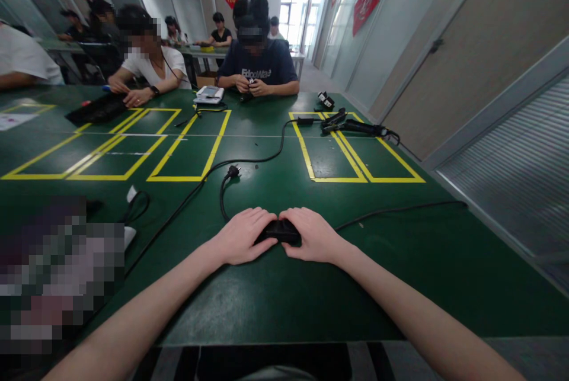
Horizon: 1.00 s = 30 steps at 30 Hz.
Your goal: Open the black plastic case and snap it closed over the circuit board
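Black plastic block (281, 230) in my grip, near the middle of the bench's (284, 304) close edge. Left hand (246, 236) is wrapped on its left end, right hand (311, 234) on the other, thumbs on my side. Can't really tell if it's resting on the surface or slightly lifted. Past my left fingers there's a plug (232, 172) on a short cord, prongs facing right. Another thin cable (400, 210) runs from by my right hand toward the right edge. Some black gear (355, 126) lies near the far right corner, and a white device (208, 95) sits by the far edge.
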Motion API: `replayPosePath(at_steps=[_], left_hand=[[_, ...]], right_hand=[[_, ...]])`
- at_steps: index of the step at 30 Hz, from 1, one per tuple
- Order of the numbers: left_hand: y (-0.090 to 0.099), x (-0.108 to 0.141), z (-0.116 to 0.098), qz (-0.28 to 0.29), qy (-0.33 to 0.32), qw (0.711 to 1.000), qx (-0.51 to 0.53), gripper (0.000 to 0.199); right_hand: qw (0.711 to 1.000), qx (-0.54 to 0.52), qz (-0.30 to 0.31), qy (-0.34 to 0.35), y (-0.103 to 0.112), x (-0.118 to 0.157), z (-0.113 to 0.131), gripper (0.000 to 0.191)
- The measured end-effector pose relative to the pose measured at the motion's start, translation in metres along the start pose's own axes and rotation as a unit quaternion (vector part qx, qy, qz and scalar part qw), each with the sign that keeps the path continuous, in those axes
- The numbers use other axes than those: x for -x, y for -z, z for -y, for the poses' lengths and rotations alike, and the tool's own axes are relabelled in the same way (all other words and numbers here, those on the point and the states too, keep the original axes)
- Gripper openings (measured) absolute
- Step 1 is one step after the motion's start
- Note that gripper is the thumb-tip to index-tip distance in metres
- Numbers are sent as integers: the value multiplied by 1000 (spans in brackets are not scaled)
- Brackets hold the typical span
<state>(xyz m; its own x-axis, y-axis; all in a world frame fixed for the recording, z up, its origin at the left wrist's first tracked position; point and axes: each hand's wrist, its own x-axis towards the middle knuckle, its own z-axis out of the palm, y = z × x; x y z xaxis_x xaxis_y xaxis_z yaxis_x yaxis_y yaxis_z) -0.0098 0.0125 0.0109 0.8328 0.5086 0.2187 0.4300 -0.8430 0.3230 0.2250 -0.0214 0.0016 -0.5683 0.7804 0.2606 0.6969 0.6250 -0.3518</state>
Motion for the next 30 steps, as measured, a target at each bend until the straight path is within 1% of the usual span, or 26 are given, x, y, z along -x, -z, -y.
replayPosePath(at_steps=[2, 4, 7, 12, 15, 18, 21, 23, 26, 30], left_hand=[[0, 0, -3, 6, -5, 1000, -19, 28], [-1, -1, -4, 9, -5, 999, -35, 33], [-4, -1, -4, 16, -4, 999, -48, 38], [-4, -3, -5, 45, -30, 995, -87, 23], [-2, -3, -6, 55, -48, 992, -101, 23], [-1, -2, -5, 52, -49, 994, -89, 26], [-1, -2, -3, 42, -37, 995, -83, 32], [-1, -1, -2, 33, -29, 995, -84, 38], [-3, -1, -1, 24, -22, 996, -83, 45], [-6, 0, -1, 20, -11, 997, -79, 42]], right_hand=[[999, 26, 30, -16, 0, -1, 2, 34], [997, 45, 62, -27, 0, -1, 3, 28], [994, 45, 97, -26, 4, -3, 4, 27], [992, 23, 125, -21, 11, -4, 6, 26], [990, 20, 135, -18, 12, -2, 6, 26], [994, 16, 109, 4, 11, 0, 3, 26], [996, 22, 72, 50, 9, 2, -2, 28], [995, 40, 64, 72, 8, 3, -5, 28], [993, 60, 54, 84, 6, 3, -9, 28], [993, 55, -1, 106, 5, 3, -13, 33]])
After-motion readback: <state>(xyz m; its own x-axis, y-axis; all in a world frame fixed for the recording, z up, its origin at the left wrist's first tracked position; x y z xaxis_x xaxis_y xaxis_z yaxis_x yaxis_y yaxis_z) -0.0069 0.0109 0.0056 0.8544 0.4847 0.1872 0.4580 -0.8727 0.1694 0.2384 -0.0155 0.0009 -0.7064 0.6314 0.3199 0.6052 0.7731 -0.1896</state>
